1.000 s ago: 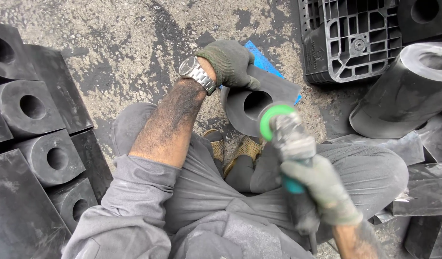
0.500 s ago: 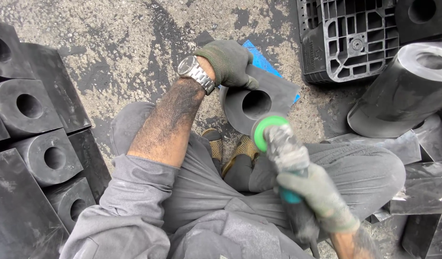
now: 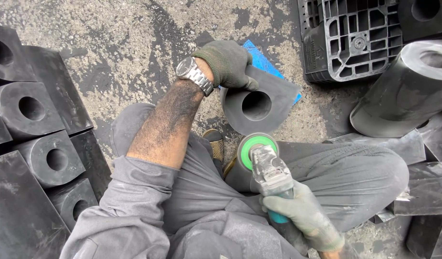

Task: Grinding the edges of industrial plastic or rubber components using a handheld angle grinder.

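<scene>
My left hand (image 3: 228, 63), in a dark glove with a metal watch at the wrist, grips the top of a black rubber block with a round hole (image 3: 257, 103), held on edge between my feet. My right hand (image 3: 302, 216), in a grey-green glove, holds an angle grinder (image 3: 269, 172) with a green disc guard. The grinder's disc (image 3: 254, 146) sits just below the block's lower rim, close to it; whether they touch I cannot tell. A blue sheet (image 3: 261, 60) lies under the block.
Several black rubber blocks with holes (image 3: 34, 129) are stacked at the left. A black plastic crate (image 3: 350, 38) stands at the upper right, with a large black cylinder (image 3: 408, 91) beside it and more black pieces (image 3: 422, 182) at the right. The floor is stained concrete (image 3: 110, 48).
The grinder has moved left and down, from beside the block's right face to just below its lower rim. My left hand stays on the block.
</scene>
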